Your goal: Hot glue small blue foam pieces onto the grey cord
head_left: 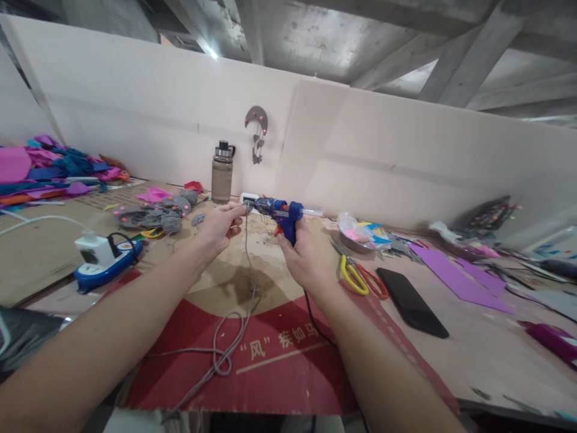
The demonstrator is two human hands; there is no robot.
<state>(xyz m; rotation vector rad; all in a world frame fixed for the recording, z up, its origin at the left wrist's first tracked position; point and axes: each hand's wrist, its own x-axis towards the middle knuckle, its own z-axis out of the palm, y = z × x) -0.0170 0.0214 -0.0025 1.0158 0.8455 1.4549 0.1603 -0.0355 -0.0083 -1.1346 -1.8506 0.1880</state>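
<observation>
My right hand (pixel 303 252) is wrapped round the grip of a blue hot glue gun (pixel 279 211), its nozzle pointing left. My left hand (pixel 219 227) pinches the top end of a grey cord (pixel 246 282) right at the nozzle tip. The cord hangs down from my fingers and loops over the red and brown cardboard sheet (pixel 270 361) that covers the table. The gun's black cable runs down under my right wrist.
Yellow and red scissors (pixel 358 278) and a black phone (pixel 411 302) lie to the right, purple felt (pixel 455 273) beyond. A power strip with a charger (pixel 103 260) sits left, grey felt pieces (pixel 155 215) and a water bottle (pixel 222 173) behind, coloured felt piles (pixel 54 168) far left.
</observation>
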